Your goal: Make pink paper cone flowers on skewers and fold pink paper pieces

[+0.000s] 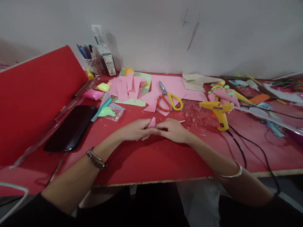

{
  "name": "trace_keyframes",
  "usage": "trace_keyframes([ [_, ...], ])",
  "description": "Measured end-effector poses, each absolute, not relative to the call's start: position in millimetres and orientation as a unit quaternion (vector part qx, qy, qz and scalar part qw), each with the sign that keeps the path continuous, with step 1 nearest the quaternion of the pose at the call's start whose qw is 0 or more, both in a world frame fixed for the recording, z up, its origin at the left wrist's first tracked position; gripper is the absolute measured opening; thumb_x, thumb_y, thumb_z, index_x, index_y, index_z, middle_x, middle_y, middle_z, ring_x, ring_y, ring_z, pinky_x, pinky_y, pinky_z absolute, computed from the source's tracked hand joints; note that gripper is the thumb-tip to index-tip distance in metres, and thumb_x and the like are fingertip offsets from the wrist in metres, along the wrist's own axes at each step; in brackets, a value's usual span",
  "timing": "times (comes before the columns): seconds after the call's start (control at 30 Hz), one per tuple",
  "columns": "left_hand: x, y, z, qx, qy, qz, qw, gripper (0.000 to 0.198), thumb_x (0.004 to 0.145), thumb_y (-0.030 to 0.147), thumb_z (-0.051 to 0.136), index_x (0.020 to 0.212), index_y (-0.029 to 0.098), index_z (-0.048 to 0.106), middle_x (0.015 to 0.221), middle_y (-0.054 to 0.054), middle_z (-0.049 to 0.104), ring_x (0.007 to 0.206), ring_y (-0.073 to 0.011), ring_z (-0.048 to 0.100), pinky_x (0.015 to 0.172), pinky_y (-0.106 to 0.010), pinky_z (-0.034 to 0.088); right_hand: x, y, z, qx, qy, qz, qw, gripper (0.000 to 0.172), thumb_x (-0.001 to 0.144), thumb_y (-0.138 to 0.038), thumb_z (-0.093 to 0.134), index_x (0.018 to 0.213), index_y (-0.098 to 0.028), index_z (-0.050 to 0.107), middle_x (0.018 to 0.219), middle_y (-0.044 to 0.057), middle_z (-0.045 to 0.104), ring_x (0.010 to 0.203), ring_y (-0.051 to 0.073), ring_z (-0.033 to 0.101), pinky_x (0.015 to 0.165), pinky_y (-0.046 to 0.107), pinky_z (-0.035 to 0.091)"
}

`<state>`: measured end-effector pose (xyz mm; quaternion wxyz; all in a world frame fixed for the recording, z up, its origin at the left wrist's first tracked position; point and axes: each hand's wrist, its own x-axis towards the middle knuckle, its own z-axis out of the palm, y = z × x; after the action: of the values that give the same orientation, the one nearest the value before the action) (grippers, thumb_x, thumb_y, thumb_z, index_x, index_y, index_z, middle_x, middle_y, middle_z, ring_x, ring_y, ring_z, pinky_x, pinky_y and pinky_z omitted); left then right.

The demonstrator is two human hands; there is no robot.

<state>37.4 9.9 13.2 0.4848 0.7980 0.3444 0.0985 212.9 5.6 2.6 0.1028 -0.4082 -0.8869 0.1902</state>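
Observation:
Between my two hands, just above the red table, is a small piece of pink paper [151,123], its tip pointing up. My left hand [137,130] is closed around it, thumb laid along its near side. My right hand [174,130] meets it from the other side, fingers pinched at the paper's lower edge; the fingers partly hide its shape. Beyond my hands lie scissors [169,97] with one red and one yellow handle, resting on pink paper sheets [155,83]. A yellow hot glue gun [219,113] stands right of my right hand.
A dark phone [72,127] lies left, near a leaning red board [35,101]. Cut pink strips [123,88], a pen cup [94,65] and a bottle [107,60] are at the back. Pink cones [223,94] lie right; the glue gun's black cord [257,148] runs over the table edge.

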Motion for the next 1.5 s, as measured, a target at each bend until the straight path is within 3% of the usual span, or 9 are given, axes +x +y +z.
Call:
trace_keyframes([
  [0.23, 34, 14, 11, 0.888, 0.336, 0.086, 0.301, 0.008, 0.067, 0.016, 0.049, 0.071, 0.017, 0.041, 0.065, 0.003, 0.048, 0.054, -0.0076, 0.040, 0.048, -0.018, 0.031, 210, 5, 8, -0.416, -0.879, 0.220, 0.078, 0.026, 0.080, -0.033, 0.046, 0.081, -0.017, 0.067, 0.071, 0.002, 0.065, 0.060, 0.009, 0.050, 0.054, 0.020, 0.026],
  [0.4, 35, 9, 15, 0.925, 0.345, 0.023, 0.158, 0.010, 0.075, 0.020, 0.045, 0.083, 0.015, 0.046, 0.067, -0.001, 0.055, 0.055, -0.0118, 0.049, 0.047, -0.021, 0.031, 210, 5, 9, -0.405, -0.884, 0.224, 0.065, 0.026, 0.081, -0.028, 0.045, 0.085, -0.015, 0.067, 0.083, 0.007, 0.068, 0.071, 0.014, 0.057, 0.059, 0.022, 0.032],
  [0.53, 42, 1, 20, 0.922, 0.386, -0.036, 0.021, 0.021, 0.084, 0.023, 0.035, 0.094, 0.011, 0.049, 0.067, -0.008, 0.061, 0.059, -0.0190, 0.057, 0.046, -0.025, 0.030, 214, 7, 8, -0.385, -0.883, 0.244, 0.115, 0.025, 0.082, -0.024, 0.044, 0.095, -0.017, 0.063, 0.090, 0.006, 0.067, 0.076, 0.014, 0.058, 0.065, 0.022, 0.035],
  [0.67, 45, -1, 22, 0.915, 0.395, -0.069, -0.041, 0.023, 0.086, 0.022, 0.033, 0.095, 0.010, 0.050, 0.062, -0.009, 0.062, 0.058, -0.0212, 0.060, 0.044, -0.025, 0.028, 215, 7, 10, -0.405, -0.883, 0.210, 0.112, 0.026, 0.082, -0.027, 0.043, 0.086, -0.013, 0.065, 0.074, 0.006, 0.066, 0.062, 0.012, 0.054, 0.058, 0.021, 0.032],
  [0.9, 38, 7, 19, 0.930, 0.366, -0.025, -0.001, 0.028, 0.086, 0.034, 0.036, 0.088, 0.013, 0.054, 0.061, -0.005, 0.061, 0.055, -0.0170, 0.058, 0.043, -0.024, 0.026, 217, 5, 14, -0.384, -0.873, 0.274, 0.120, 0.028, 0.083, -0.030, 0.042, 0.083, -0.013, 0.064, 0.064, 0.002, 0.060, 0.055, 0.008, 0.046, 0.056, 0.019, 0.032],
  [1.07, 36, 8, 18, 0.933, 0.359, -0.022, -0.005, 0.032, 0.085, 0.038, 0.038, 0.075, 0.014, 0.057, 0.055, -0.004, 0.058, 0.050, -0.0147, 0.054, 0.043, -0.024, 0.024, 218, 6, 15, -0.383, -0.866, 0.299, 0.114, 0.030, 0.082, -0.030, 0.041, 0.068, -0.012, 0.060, 0.053, -0.003, 0.048, 0.049, 0.006, 0.038, 0.050, 0.018, 0.028],
  [1.17, 36, 9, 17, 0.934, 0.358, -0.015, 0.007, 0.037, 0.084, 0.040, 0.038, 0.066, 0.014, 0.057, 0.050, -0.002, 0.054, 0.044, -0.0130, 0.049, 0.042, -0.024, 0.023, 218, 7, 15, -0.385, -0.868, 0.297, 0.105, 0.028, 0.081, -0.026, 0.042, 0.063, -0.012, 0.058, 0.053, -0.003, 0.049, 0.049, 0.006, 0.038, 0.049, 0.018, 0.028],
  [1.33, 35, 12, 16, 0.929, 0.358, 0.017, 0.088, 0.034, 0.083, 0.031, 0.042, 0.055, 0.015, 0.052, 0.039, 0.002, 0.045, 0.036, -0.0094, 0.041, 0.041, -0.023, 0.023, 217, 5, 14, -0.383, -0.873, 0.284, 0.106, 0.024, 0.082, -0.026, 0.042, 0.081, -0.014, 0.063, 0.066, 0.001, 0.061, 0.056, 0.008, 0.049, 0.055, 0.019, 0.033],
  [1.5, 33, 14, 14, 0.913, 0.324, 0.043, 0.243, 0.029, 0.085, 0.022, 0.033, 0.068, 0.014, 0.056, 0.039, 0.005, 0.048, 0.034, -0.0064, 0.043, 0.043, -0.018, 0.031, 213, 3, 13, -0.368, -0.886, 0.256, 0.116, 0.025, 0.082, -0.020, 0.041, 0.097, -0.015, 0.060, 0.089, 0.007, 0.066, 0.076, 0.013, 0.057, 0.068, 0.023, 0.038],
])
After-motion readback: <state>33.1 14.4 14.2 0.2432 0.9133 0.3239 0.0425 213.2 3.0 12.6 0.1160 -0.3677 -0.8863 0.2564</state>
